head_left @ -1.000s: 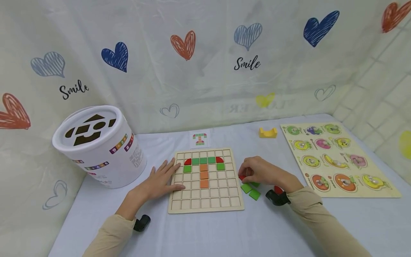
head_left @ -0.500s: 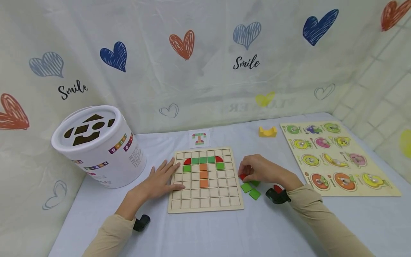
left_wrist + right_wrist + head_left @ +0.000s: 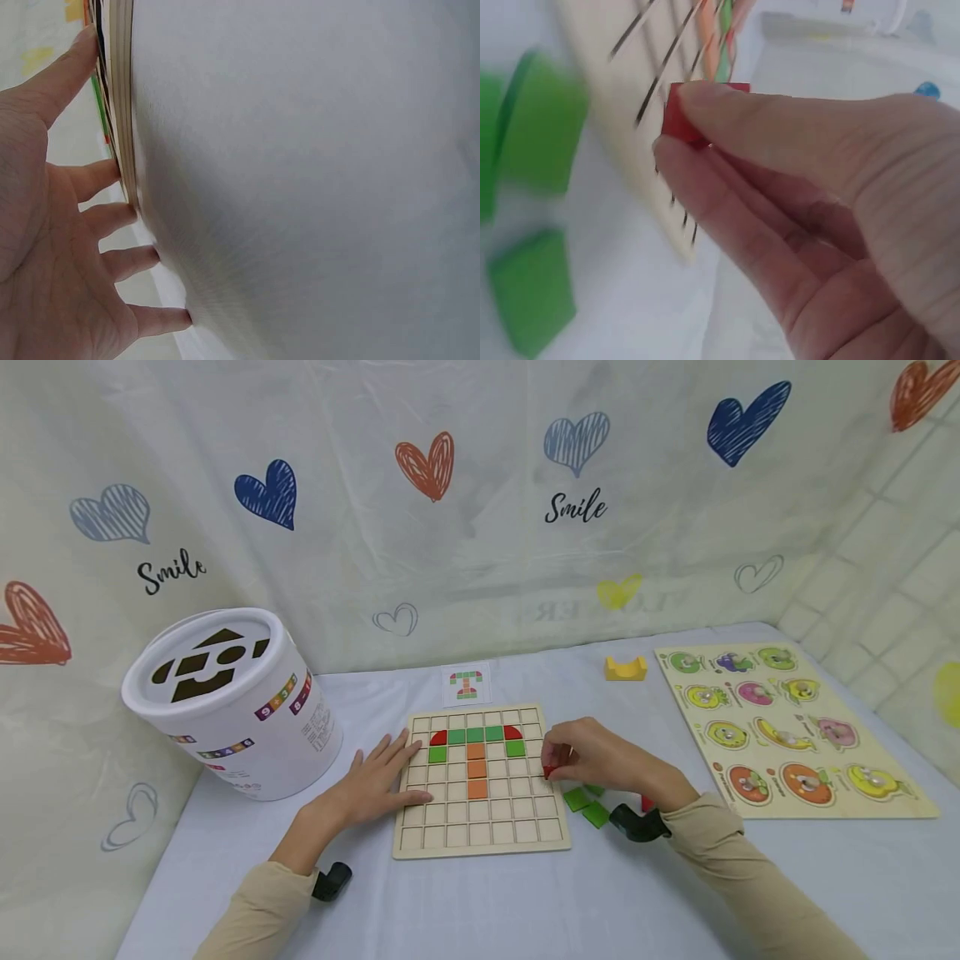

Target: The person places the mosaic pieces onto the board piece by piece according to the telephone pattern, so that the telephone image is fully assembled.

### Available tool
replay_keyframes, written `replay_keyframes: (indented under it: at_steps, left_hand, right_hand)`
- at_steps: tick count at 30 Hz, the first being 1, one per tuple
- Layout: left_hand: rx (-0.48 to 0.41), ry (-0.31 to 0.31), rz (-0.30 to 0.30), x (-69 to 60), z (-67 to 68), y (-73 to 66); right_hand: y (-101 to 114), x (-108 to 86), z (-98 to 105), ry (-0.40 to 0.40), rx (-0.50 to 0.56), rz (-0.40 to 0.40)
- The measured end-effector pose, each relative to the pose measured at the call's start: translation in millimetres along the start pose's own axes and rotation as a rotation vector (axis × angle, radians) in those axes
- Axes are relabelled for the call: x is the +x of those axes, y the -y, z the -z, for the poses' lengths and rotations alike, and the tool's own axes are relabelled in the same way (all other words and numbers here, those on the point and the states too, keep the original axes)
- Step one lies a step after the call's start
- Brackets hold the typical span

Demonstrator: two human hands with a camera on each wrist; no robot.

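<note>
My left hand lies with fingers spread on the left edge of a wooden grid board. In the left wrist view its fingertips touch the board's side and the cloth. My right hand pinches a small red piece between thumb and index finger, over the board's right edge. On the board, green tiles with a red rounded piece at each end form a bar, and orange tiles run down from its middle. Loose green tiles lie beside the board, below the right hand.
A small pattern card lies behind the board. At left stands a large white bucket with shape slots in its lid. A yellow arch block and a fruit puzzle board are on the right. A red piece is partly hidden by the right wrist.
My right hand has picked the red piece up from among the loose tiles and moved it left to the board's right edge. The left hand has stayed in place.
</note>
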State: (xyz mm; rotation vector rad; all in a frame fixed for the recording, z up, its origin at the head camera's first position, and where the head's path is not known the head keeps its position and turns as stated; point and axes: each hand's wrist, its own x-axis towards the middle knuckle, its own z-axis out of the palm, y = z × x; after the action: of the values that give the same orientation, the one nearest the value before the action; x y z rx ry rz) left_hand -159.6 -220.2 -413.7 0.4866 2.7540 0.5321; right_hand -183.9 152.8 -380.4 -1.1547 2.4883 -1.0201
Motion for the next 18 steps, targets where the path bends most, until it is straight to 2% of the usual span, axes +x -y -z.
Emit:
replay_keyframes:
  at_steps: [5, 9, 18]
  left_hand:
    - [-0.005, -0.001, 0.001, -0.7, 0.6, -0.5]
    - [-0.009, -0.002, 0.002, -0.8, 0.3, -1.0]
    - [-0.004, -0.002, 0.003, 1.0, -0.8, 0.6]
  right_hand:
    - [10.8, 14.1, -13.1, -0.019, 0.068, 0.058]
    - [14.3, 25.0, -27.0, -0.039, 0.128, 0.074]
    - [14.4, 36.2, -45.2, -0.084, 0.154, 0.058]
